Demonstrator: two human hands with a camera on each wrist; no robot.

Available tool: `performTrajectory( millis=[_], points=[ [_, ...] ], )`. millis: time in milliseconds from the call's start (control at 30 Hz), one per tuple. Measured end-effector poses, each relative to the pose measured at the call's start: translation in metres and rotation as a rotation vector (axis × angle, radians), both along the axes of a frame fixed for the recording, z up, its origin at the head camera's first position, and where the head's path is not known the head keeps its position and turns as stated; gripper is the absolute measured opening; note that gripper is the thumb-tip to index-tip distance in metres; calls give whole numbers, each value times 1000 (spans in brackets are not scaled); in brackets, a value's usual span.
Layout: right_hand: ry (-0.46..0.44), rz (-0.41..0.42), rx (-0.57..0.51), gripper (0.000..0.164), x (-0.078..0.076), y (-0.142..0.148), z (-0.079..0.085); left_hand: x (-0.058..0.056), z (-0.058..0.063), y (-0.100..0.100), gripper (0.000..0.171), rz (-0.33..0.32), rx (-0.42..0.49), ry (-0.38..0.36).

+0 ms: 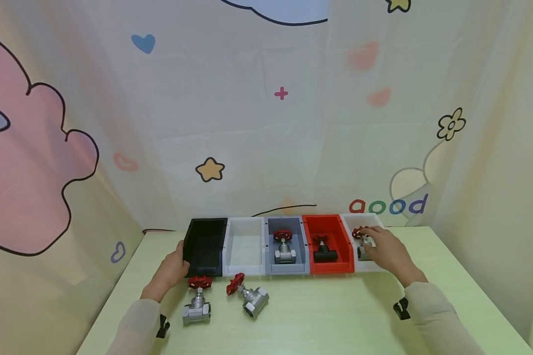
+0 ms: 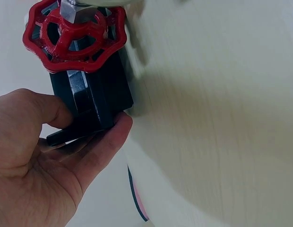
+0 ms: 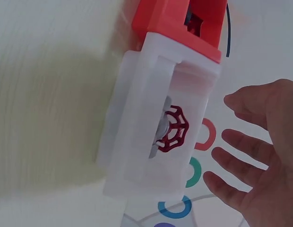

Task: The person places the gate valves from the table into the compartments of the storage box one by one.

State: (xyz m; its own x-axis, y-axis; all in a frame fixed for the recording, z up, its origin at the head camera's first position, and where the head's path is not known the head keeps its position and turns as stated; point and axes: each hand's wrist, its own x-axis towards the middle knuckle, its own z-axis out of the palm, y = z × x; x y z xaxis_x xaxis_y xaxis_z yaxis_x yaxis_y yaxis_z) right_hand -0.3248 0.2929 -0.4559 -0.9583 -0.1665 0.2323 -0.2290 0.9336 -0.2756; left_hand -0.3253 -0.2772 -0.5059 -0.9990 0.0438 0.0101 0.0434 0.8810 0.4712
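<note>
My left hand [image 1: 171,268] holds the outer edge of the black bin [image 1: 205,272]; in the left wrist view the thumb lies against one side and the fingers reach behind the wall. Above the right-end white bin [image 3: 137,123] hovers my right hand [image 3: 267,156], its fingers spread and holding nothing. Inside that bin lies a valve with a red handwheel [image 3: 174,128]. A metal gate valve [image 1: 197,311] with a red wheel stands on the table in front of the black bin. Beside it, another metal valve [image 1: 254,301] lies tilted on its side.
The bins form one row at the back. A second white bin [image 1: 246,269] sits beside the black one. The grey bin [image 1: 287,269] holds a silver valve [image 1: 285,255], and the red bin [image 1: 333,267] a black-bodied valve [image 1: 325,252]. A printed curtain [image 1: 248,98] hangs behind.
</note>
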Motion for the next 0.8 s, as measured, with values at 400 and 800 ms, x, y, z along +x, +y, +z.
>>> performTrajectory(
  millis=[400,800],
  points=[
    [18,-59,-11,49,-5,23,-16,0,-1,0,72,2,9,-3],
    [74,-104,-45,49,-5,36,-29,2,2,0,72,4,25,-17]
  ],
)
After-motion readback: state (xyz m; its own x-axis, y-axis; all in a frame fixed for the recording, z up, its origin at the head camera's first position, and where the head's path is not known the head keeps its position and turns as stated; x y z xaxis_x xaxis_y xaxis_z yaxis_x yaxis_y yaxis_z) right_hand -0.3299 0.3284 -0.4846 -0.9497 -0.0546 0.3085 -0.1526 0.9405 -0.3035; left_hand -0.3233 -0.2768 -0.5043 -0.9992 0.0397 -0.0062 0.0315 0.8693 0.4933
